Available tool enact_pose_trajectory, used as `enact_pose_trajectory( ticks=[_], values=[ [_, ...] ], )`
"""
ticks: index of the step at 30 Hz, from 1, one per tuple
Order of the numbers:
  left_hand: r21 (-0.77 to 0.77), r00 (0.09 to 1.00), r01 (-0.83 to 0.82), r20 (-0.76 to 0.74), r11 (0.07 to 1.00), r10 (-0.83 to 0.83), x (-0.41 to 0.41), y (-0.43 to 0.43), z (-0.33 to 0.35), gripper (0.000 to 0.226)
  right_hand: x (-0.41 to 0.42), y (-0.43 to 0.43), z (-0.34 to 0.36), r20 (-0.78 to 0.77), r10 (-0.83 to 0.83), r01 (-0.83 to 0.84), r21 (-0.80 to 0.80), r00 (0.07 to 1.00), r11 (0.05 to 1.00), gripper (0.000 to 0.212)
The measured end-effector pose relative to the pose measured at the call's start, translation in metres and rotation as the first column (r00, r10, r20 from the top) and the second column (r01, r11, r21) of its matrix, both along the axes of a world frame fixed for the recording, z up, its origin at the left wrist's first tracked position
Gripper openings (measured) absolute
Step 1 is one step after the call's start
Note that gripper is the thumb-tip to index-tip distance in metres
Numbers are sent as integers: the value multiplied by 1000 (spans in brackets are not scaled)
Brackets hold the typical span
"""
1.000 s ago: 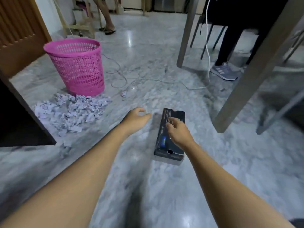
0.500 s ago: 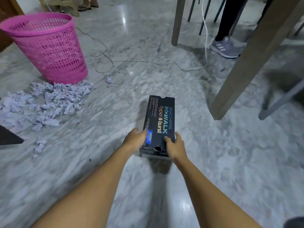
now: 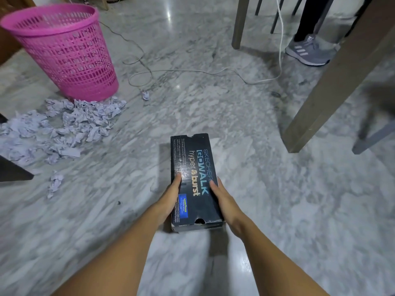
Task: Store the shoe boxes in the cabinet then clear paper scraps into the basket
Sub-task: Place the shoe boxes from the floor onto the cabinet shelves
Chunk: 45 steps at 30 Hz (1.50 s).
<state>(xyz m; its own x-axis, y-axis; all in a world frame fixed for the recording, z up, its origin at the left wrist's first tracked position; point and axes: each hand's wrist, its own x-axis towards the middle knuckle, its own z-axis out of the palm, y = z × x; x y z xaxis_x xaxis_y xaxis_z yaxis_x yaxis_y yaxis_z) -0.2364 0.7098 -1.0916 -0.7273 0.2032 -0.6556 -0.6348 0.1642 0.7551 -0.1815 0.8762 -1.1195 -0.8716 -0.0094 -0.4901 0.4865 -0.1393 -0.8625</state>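
A black shoe box [image 3: 193,167] with "GOWALK hyper burst" lettering is held lengthwise above the marble floor, in the lower middle of the head view. My left hand [image 3: 168,200] grips its left side and my right hand [image 3: 225,201] grips its right side, thumbs on the lid. A pile of crumpled pale paper scraps [image 3: 64,127] lies on the floor at the left. Behind the scraps stands a pink mesh basket [image 3: 64,48], upright. A dark cabinet corner [image 3: 10,169] shows at the left edge; its inside is hidden.
A single paper scrap [image 3: 146,95] lies apart near a white cable [image 3: 192,71] that loops over the floor. Wooden table legs [image 3: 333,82] rise at the right, with a chair leg [image 3: 374,135] beside them. Another person's grey sneaker [image 3: 310,51] rests at the upper right.
Both hands closed on the sides of the shoe box and lifted it off the floor toward me. The view tilted down and shifted, so the basket and scraps sit farther left.
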Motion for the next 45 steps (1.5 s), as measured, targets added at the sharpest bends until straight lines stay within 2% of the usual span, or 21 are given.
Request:
enact_pose_trajectory(
  ticks=[5,9,12,15,19,21,23,25,28,33,37,41,45],
  values=[
    [57,997,-82,1,995,82,3,-16,15,63,-8,-6,27,-121,69,-80,-92,990,993,50],
    [76,993,-110,-29,991,113,2,-45,53,56,-23,-14,50,-162,207,-221,-73,965,973,62],
    [31,995,-98,-10,995,99,-2,-79,87,65,-41,-26,82,-138,361,-366,-16,922,930,64],
    [-1,996,-90,6,996,90,1,-115,124,75,-52,-47,123,-167,477,-487,-25,863,873,53],
    [-5,997,-71,42,997,71,18,-155,181,72,-53,-83,178,-165,542,-557,-66,824,828,39],
    [-5,997,-64,43,998,64,26,-178,211,77,-52,-102,205,-150,561,-574,-70,814,816,32],
    [-35,997,-68,26,997,69,37,-200,241,91,-51,-120,231,-147,595,-608,-63,790,792,30],
    [-64,998,-60,21,996,61,48,-221,266,100,-49,-140,256,-140,634,-645,-40,760,763,37],
    [-76,997,-74,2,994,74,68,-250,301,94,-49,-170,292,-153,690,-699,-2,707,715,45],
    [-74,973,-204,-122,976,194,110,-298,355,77,-45,-231,351,-229,775,-785,65,589,616,36],
    [-136,930,-327,-223,935,293,136,-325,408,65,-43,-280,392,-335,783,-823,41,523,567,47],
    [-83,827,-487,-363,869,429,145,-348,463,60,-46,-326,437,-452,727,-830,-54,516,556,51],
    [2,709,-584,-485,812,512,145,-376,506,57,-48,-366,482,-608,629,-829,-89,484,552,38]
  ],
)
